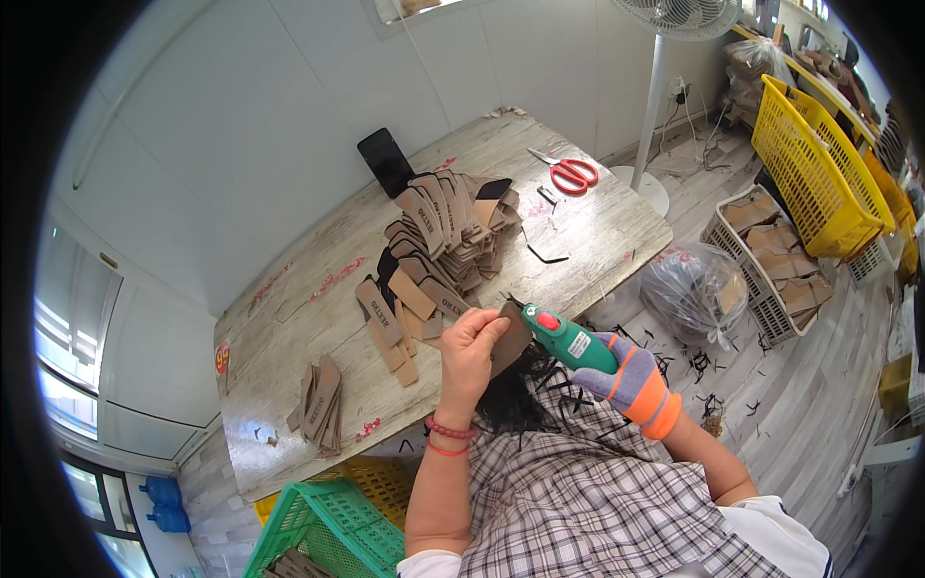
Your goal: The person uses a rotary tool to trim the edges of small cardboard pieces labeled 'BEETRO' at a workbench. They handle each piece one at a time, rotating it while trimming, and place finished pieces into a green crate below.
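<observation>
My left hand (469, 349), bare with red bracelets at the wrist, pinches a brown flat piece (512, 339) over my lap, just off the table's near edge. In my right hand (631, 383), gloved in grey and orange, is a green handheld electric cutter (567, 339) with a red button. Its dark tip meets the upper edge of the brown piece. Black trimmed strips (520, 395) lie heaped on my checked apron below. Beyond my left hand, a large pile of brown strap-like pieces (438, 226) covers the middle of the table, and a smaller stack (321, 405) sits at the near left.
On the worn table (289, 328) lie red-handled scissors (570, 175) and a black phone (385, 162). A green crate (328, 525) stands low at the left. To the right are a plastic bag (696, 289), a white basket of brown pieces (771, 250), a yellow basket (819, 164) and a fan (655, 106).
</observation>
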The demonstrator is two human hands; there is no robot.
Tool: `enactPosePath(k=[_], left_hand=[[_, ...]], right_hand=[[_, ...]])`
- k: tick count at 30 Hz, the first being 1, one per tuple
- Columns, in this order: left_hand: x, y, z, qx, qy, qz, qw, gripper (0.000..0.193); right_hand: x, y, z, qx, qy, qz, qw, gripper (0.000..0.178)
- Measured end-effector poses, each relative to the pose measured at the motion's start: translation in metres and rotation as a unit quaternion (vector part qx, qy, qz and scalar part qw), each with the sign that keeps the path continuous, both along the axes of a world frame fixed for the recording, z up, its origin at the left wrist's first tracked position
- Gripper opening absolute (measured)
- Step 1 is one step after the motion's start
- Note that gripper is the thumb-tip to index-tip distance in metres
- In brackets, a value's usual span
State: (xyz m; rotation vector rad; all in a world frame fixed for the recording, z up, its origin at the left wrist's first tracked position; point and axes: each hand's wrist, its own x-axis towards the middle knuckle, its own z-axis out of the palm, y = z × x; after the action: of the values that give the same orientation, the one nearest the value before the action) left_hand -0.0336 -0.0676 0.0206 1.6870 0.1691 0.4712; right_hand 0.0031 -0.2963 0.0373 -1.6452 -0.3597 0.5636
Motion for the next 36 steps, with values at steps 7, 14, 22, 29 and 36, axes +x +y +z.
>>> enactPosePath(k=[7,14,22,29,36], left_hand=[[0.002,0.011,0.023,0.116,0.008,-0.034,0.993,0.011],[0.004,0.027,0.044,0.278,0.005,-0.072,0.958,0.01],[0.007,0.033,0.077,0.41,0.02,-0.116,0.904,0.01],[0.005,0.04,0.084,0.44,0.039,-0.143,0.886,0.012],[-0.012,0.05,0.083,0.412,0.09,-0.136,0.897,0.014]], right_hand=[[0.002,-0.005,-0.004,-0.013,-0.013,0.006,1.0,0.058],[0.005,-0.008,-0.007,-0.037,-0.038,0.029,0.998,0.06],[0.005,-0.007,-0.005,-0.028,-0.064,0.036,0.997,0.06],[0.002,-0.001,-0.008,-0.011,-0.076,0.045,0.996,0.06],[-0.002,0.012,-0.005,-0.043,-0.067,0.075,0.994,0.059]])
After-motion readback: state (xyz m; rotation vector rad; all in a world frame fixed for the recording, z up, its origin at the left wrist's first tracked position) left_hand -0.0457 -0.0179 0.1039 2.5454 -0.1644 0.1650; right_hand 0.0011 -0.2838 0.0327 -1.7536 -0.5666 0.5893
